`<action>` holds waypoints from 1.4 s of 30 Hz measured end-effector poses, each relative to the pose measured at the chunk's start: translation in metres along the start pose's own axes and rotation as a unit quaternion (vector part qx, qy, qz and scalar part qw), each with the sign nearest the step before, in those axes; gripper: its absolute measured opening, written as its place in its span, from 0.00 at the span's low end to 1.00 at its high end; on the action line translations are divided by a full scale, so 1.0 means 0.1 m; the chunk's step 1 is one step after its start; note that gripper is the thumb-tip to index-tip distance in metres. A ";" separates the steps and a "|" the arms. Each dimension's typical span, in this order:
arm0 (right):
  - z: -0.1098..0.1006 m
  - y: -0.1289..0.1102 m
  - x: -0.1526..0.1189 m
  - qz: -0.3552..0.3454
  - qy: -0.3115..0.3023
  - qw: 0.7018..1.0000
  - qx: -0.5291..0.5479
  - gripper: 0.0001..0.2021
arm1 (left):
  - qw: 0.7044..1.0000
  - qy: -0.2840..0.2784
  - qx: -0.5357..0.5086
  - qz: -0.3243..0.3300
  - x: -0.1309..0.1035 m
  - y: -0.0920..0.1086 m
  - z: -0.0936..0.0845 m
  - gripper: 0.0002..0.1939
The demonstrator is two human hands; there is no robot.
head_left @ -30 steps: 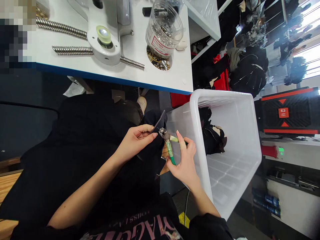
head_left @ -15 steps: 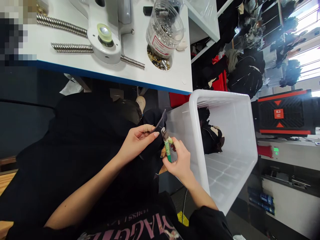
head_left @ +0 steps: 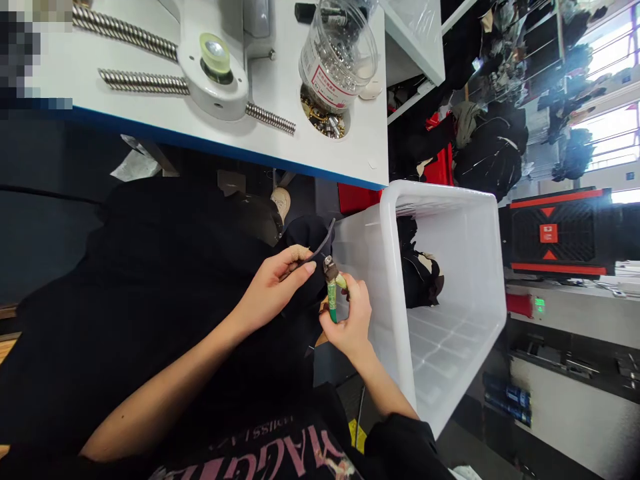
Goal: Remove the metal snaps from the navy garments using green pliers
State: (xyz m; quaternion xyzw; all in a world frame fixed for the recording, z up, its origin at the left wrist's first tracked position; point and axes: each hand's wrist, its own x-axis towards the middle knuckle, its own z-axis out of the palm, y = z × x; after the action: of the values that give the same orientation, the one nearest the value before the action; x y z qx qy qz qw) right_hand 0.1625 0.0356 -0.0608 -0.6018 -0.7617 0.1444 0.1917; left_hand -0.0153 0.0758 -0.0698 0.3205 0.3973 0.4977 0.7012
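We had the left hand (head_left: pixel 273 290) pinching the black garment (head_left: pixel 165 293) on our lap w/ the right hand (head_left: pixel 350 320) squeezed round the green-handled snips (head_left: pixel 331 293) just beside its fingertips, so a slip prob. meant nicked cloth or finger.

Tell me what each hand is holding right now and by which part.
The right hand grips the small pliers by their green handles, squeezed together. The left hand pinches the black fabric at its edge, right by the pliers' tip.
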 end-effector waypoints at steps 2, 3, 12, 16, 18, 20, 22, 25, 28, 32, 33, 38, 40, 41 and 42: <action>-0.02 0.03 -0.01 0.000 -0.012 1.000 0.007 0.32 | 0.998 -0.009 0.061 0.017 0.02 0.03 -0.02 0.11; -0.03 0.04 -0.01 0.001 -0.021 1.000 0.011 0.32 | 0.997 -0.005 0.079 0.024 0.03 0.04 -0.02 0.11; -0.08 -0.07 0.02 0.006 -0.091 0.996 0.025 0.40 | 0.995 0.085 -0.004 0.050 -0.03 -0.04 0.13 0.10; -0.20 -0.12 0.02 0.041 -0.150 0.988 0.025 0.45 | 0.993 0.093 0.035 0.066 -0.06 -0.05 0.13 0.09; -0.28 -0.12 0.02 0.058 -0.183 0.981 0.019 0.47 | 0.988 0.097 0.090 0.085 -0.07 -0.05 0.11 0.08; -0.33 -0.10 0.02 0.074 -0.191 0.978 0.030 0.46 | 0.982 0.094 0.133 0.094 -0.05 -0.04 0.08 0.09; -0.35 -0.05 0.00 0.096 -0.175 0.977 0.070 0.41 | 0.982 0.066 0.159 0.079 -0.02 -0.02 0.02 0.10; -0.32 0.05 -0.03 0.119 -0.181 0.960 0.178 0.26 | 0.986 -0.031 0.165 0.016 0.04 0.01 -0.10 0.14; -0.28 0.12 -0.03 0.114 -0.203 0.960 0.159 0.17 | 0.980 -0.093 0.174 -0.031 0.07 0.04 -0.19 0.16; -0.26 0.12 0.02 0.131 -0.244 0.959 0.066 0.15 | 0.968 -0.094 0.223 -0.061 0.07 0.04 -0.19 0.16; -0.27 0.11 0.03 0.139 -0.262 0.952 0.072 0.16 | 0.968 -0.098 0.219 -0.074 0.08 0.04 -0.19 0.17; -0.28 0.12 0.07 0.147 -0.293 0.932 0.155 0.19 | 0.982 -0.112 0.109 -0.104 0.11 -0.04 -0.17 0.17; -0.24 0.14 0.07 0.152 -0.281 0.929 0.187 0.20 | 0.988 -0.100 0.076 -0.087 0.09 -0.07 -0.13 0.16; -0.21 0.15 0.07 0.154 -0.275 0.927 0.203 0.20 | 0.991 -0.088 0.069 -0.073 0.08 -0.08 -0.10 0.15; -0.19 0.15 0.08 0.153 -0.268 0.927 0.214 0.20 | 0.993 -0.074 0.069 -0.056 0.06 -0.10 -0.06 0.15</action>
State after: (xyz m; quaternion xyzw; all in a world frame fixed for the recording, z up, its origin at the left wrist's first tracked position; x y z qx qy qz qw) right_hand 0.1827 0.0463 -0.0494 -0.5949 -0.6340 0.4876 0.0805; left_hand -0.0153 0.0793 -0.0827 0.3809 0.3949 0.4037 0.7321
